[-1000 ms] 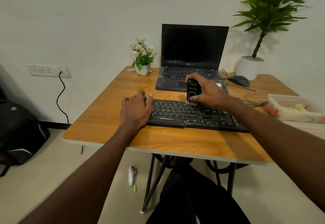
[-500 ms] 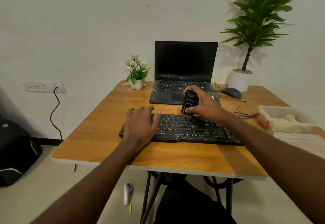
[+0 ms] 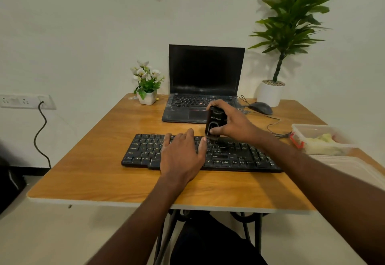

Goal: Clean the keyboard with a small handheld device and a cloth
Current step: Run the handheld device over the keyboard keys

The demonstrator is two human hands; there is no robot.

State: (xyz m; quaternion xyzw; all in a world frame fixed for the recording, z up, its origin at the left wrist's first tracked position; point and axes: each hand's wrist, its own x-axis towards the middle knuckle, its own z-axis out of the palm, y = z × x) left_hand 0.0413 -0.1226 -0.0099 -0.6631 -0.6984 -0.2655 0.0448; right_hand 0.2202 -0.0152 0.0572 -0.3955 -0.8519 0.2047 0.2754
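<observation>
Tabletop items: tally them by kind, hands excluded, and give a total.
Keyboard: 1
Handheld device: 1
Laptop: 1
Mouse: 1
Potted plants: 2, flower pot, tall plant
Plastic containers: 2, near, far
Total: 8

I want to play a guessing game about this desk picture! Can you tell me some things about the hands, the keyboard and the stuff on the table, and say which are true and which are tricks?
1. The right hand holds a small black device upright over the keyboard. True.
2. The left hand is up in the air, away from the keyboard. False: it lies flat on the keys, left of the device.
3. The laptop screen shows a bright picture. False: it is open but dark.
4. A mouse sits on the table to the right of the laptop. True.
5. The little flower pot stands right of the laptop. False: it is to its left.
</observation>
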